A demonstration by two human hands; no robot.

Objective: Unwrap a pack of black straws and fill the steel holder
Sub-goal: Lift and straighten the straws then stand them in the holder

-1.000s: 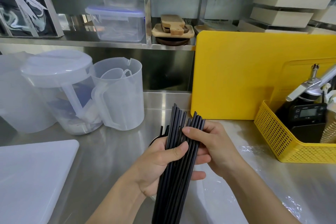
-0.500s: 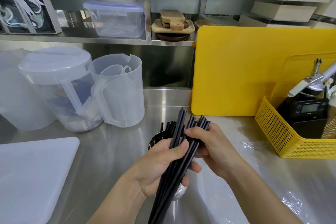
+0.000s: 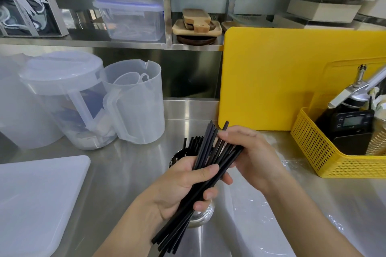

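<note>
A loose bundle of black straws slants from lower left to upper right across the middle of the view. My left hand grips the bundle around its middle, thumb on top. My right hand holds the upper ends, fingers curled over them. Right behind my left hand stands the steel holder, mostly hidden, with several black straws sticking up out of it. A clear plastic wrapper lies flat on the counter under my right forearm.
Clear plastic jugs stand at the back left and a white cutting board lies at the left front. A yellow cutting board leans on the back wall. A yellow basket with a scale sits at the right.
The bundle has tilted further, its top swinging right and its lower end left. My right hand slid out along the upper ends and the straws fanned apart.
</note>
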